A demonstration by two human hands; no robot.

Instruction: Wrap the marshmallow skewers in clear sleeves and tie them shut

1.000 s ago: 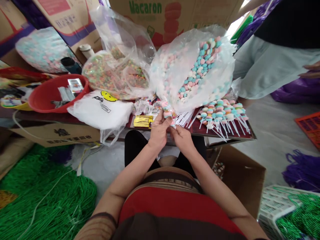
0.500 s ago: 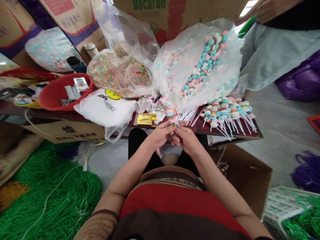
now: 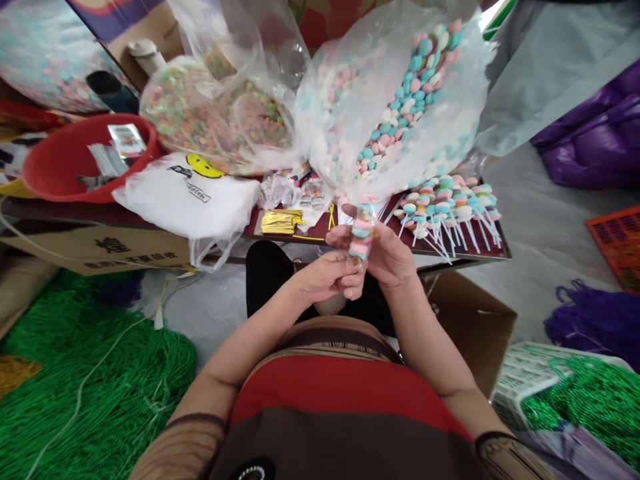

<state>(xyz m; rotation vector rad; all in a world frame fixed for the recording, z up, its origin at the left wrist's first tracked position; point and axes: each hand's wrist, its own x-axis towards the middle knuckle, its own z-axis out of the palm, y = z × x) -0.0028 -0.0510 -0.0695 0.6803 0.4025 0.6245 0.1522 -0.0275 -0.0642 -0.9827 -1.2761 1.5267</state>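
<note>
A marshmallow skewer (image 3: 361, 233) in pink, blue and white, inside a clear wrapper, stands nearly upright in front of me. My left hand (image 3: 333, 275) pinches its lower end between thumb and fingers. Around the skewer's side and back curls my right hand (image 3: 393, 259), its fingers partly hidden behind the sweets. Just beyond my hands, a bundle of gold twist ties (image 3: 281, 221) and small clear printed wrappers (image 3: 313, 193) lie on the dark red table (image 3: 450, 248). To the right are several bare marshmallow skewers (image 3: 445, 207) on white sticks.
A big clear bag of marshmallows (image 3: 320, 127) and a bag of small coloured sweets (image 3: 185, 113) stand behind. At left are a white plastic bag (image 3: 170, 200) and a red basin (image 3: 50, 160). A cardboard box (image 3: 470, 320) sits below right; green strands (image 3: 100, 387) cover the floor.
The wrapped skewer has moved right and turned more upright. My right hand has shifted from its lower end up around its side. The view has turned and moved closer to the table.
</note>
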